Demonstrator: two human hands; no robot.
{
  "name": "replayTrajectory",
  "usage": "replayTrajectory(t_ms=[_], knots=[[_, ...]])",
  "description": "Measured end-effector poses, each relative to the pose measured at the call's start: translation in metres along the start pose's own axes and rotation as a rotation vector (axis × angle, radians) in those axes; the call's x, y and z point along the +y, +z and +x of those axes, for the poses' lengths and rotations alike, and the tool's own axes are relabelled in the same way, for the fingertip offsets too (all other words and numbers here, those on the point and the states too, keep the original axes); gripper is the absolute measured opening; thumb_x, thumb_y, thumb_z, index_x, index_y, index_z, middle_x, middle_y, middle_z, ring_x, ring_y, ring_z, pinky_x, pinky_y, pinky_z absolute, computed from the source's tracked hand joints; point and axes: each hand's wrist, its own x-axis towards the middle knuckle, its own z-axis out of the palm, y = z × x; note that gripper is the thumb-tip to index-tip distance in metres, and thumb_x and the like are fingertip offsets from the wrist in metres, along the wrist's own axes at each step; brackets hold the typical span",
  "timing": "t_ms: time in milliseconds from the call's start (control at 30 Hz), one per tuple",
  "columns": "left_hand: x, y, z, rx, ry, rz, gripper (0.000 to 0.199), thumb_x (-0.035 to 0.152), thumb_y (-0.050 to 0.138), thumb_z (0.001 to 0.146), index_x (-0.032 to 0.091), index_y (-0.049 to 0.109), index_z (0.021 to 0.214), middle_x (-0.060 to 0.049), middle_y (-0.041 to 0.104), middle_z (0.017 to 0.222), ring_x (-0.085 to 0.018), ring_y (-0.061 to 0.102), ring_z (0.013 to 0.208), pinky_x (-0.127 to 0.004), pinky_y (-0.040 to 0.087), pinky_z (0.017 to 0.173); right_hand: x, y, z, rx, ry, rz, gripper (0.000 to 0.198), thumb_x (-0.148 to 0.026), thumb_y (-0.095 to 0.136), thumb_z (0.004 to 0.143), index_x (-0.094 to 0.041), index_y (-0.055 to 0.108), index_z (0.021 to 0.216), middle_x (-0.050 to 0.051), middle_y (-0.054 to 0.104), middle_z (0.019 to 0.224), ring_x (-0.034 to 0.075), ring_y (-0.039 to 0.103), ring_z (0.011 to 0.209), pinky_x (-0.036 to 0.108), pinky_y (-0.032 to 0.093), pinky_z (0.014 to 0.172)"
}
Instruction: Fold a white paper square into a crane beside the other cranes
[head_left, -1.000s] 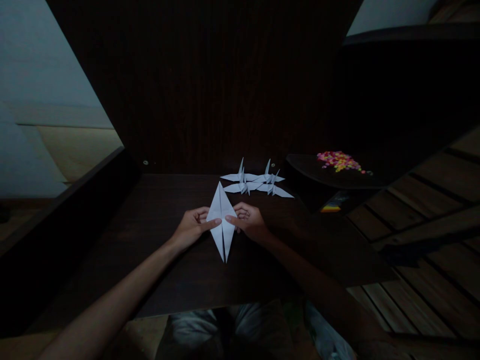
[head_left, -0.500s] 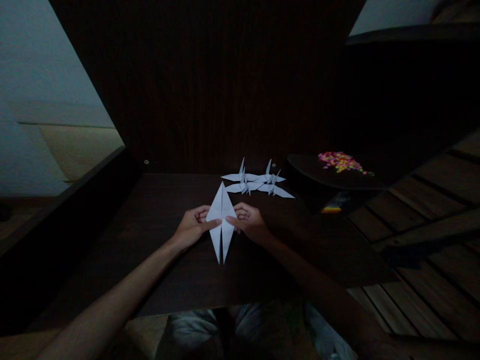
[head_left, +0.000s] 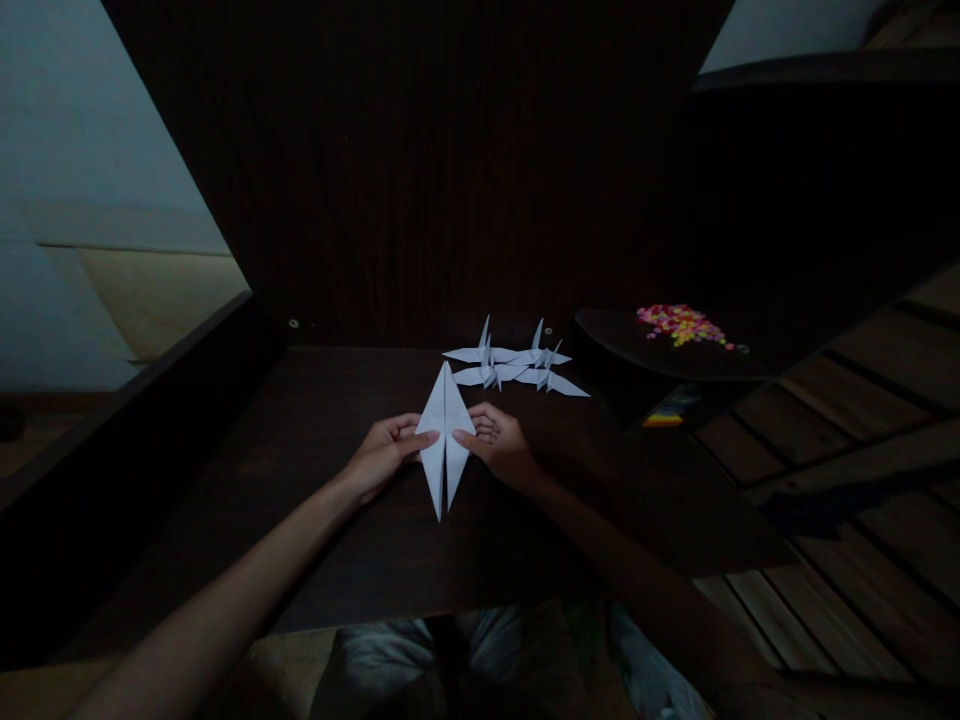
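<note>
A white sheet of paper folded into a long diamond, an origami bird base (head_left: 445,405), is held between my two hands, its split points facing me. My left hand (head_left: 386,450) pinches its left corner, thumb on top and fingers curled beneath. On the opposite corner, my right hand (head_left: 501,440) grips in the same way. Just beyond the paper's far tip, several finished white paper cranes (head_left: 551,380) lie in two rows on the dark wooden desk (head_left: 337,560).
To the right, a rounded shelf (head_left: 615,335) bears a pile of small colourful pieces (head_left: 686,325). A tall dark panel (head_left: 450,170) rises behind the desk, and a low side board (head_left: 135,400) borders it on the left. Wooden slats (head_left: 862,400) show at far right.
The paper's lower points have shifted slightly upward and the right one now ends a little higher than the left. Both hands keep their hold, with the left thumb drawn slightly outward.
</note>
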Motion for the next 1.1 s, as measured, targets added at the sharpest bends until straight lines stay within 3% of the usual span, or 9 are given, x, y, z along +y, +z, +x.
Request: replayTrajectory(t_ms=[133,433,767,1100], knots=[[0.0014,0.0012,-0.0018,-0.029,0.039,0.061,0.040,0.023,0.082,0.060,0.013,0.066,0.094,-0.006,0.074,0.091,-0.017,0.068,0.081,-0.027,0.051,0.077,-0.0029,0.0012,0.0004,-0.018,0.061,0.054,0.033,-0.030,0.077,0.061,-0.018,0.057,0.084,0.002,0.068,0.078,0.015,0.065,0.070,0.026,0.051,0.065],[0.0047,0.0022,-0.0032,0.002,0.149,0.177,0.041,0.024,0.082,0.057,0.014,0.066,0.094,-0.004,0.073,0.090,-0.018,0.067,0.082,-0.028,0.052,0.075,0.0001,-0.0008,0.0029,-0.079,0.215,0.209,0.039,-0.033,0.078,0.060,-0.019,0.054,0.087,0.000,0.069,0.072,0.016,0.066,0.063,0.026,0.050,0.057],[0.0013,0.0014,-0.0012,-0.005,0.070,0.019,0.034,0.025,0.080,0.062,0.013,0.068,0.092,-0.006,0.074,0.089,-0.016,0.067,0.079,-0.025,0.049,0.076,0.0016,0.0020,-0.0005,0.000,0.006,0.041,0.031,-0.029,0.074,0.065,-0.020,0.055,0.087,0.000,0.066,0.075,0.014,0.064,0.066,0.025,0.051,0.059],[0.0040,0.0023,-0.0034,0.033,0.142,0.171,0.036,0.035,0.080,0.062,0.013,0.070,0.089,-0.006,0.073,0.086,-0.019,0.067,0.078,-0.029,0.052,0.073,-0.0002,0.0030,-0.0015,-0.048,0.052,0.044,0.029,-0.037,0.073,0.066,-0.018,0.059,0.083,0.000,0.067,0.072,0.015,0.063,0.063,0.023,0.049,0.053]])
